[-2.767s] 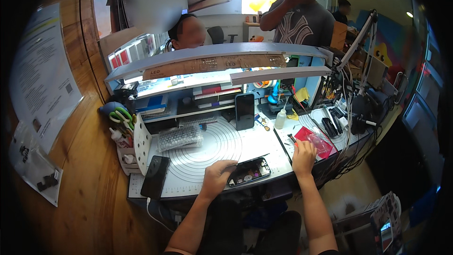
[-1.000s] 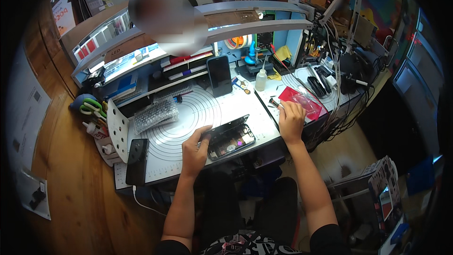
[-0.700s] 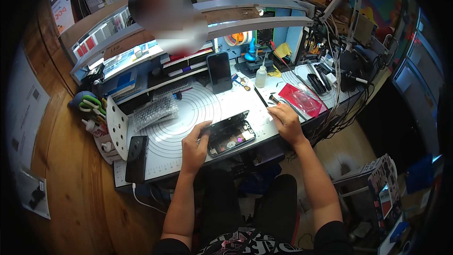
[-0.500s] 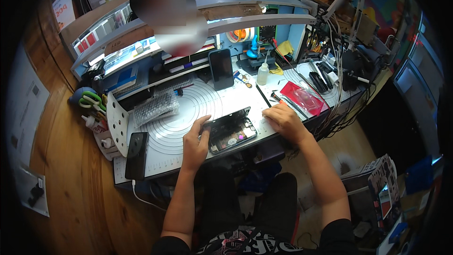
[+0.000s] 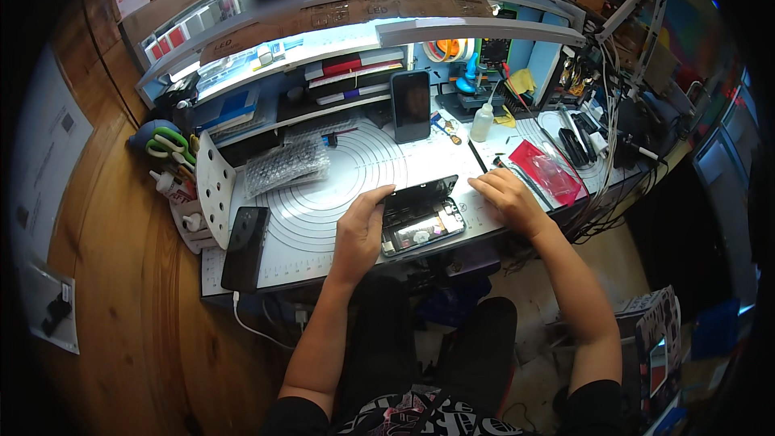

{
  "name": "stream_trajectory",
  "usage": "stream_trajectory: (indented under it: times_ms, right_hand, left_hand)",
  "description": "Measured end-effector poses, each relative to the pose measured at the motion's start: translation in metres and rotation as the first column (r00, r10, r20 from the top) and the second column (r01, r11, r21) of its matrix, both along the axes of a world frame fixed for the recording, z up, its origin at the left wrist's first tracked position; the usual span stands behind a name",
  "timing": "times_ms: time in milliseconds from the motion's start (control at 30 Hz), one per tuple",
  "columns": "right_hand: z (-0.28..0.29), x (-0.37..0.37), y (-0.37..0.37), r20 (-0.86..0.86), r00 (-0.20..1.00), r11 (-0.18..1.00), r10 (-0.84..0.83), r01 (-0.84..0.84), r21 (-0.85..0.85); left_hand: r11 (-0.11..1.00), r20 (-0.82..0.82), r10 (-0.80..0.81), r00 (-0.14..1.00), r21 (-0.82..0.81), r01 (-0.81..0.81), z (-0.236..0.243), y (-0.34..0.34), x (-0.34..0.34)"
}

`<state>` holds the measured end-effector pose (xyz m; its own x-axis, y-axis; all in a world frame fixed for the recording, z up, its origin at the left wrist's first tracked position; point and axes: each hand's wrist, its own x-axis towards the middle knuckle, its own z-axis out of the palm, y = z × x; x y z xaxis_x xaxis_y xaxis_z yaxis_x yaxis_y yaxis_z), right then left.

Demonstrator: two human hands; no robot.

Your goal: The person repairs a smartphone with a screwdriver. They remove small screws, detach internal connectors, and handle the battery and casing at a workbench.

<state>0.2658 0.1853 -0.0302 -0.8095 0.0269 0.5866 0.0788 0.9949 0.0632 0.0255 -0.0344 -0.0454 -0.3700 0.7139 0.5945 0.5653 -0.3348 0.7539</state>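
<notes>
An opened phone (image 5: 422,232) lies near the front edge of the white work mat, its inner parts bare. Its lifted dark screen panel (image 5: 418,193) leans up along the far side. My left hand (image 5: 360,224) is closed around the phone's left end, thumb and fingers at the panel's edge. Just right of the phone, low over the mat, is my right hand (image 5: 512,200). Its fingers are curled with the tips together; whatever they may hold is too small to make out. A black stick-like tool (image 5: 477,157) lies beyond those fingertips.
Another phone (image 5: 411,106) stands upright at the back. A dark phone (image 5: 245,249) with a white cable lies front left, beside a white holder with holes (image 5: 214,191). Bubble wrap (image 5: 288,165), a dropper bottle (image 5: 482,123) and a red pouch (image 5: 545,173) are around.
The whole view has shifted, so the bench appears further right. Relative to the opened phone, both hands have hardly moved. The person across the bench has shifted mostly out of sight.
</notes>
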Motion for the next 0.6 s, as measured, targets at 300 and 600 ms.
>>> stream_trajectory:
  times_ms: [300,600]
  right_hand:
    - [-0.017,-0.011,-0.067,-0.322,0.945,0.97,-0.061,-0.021,-0.244]
    - [-0.015,-0.051,-0.093,-0.337,0.941,0.96,-0.004,-0.091,-0.265]
  left_hand:
    - [0.998,0.014,0.036,0.999,-0.044,-0.036,0.007,0.0,0.002]
    - [0.994,-0.033,0.106,0.994,-0.033,-0.107,0.005,0.005,0.009]
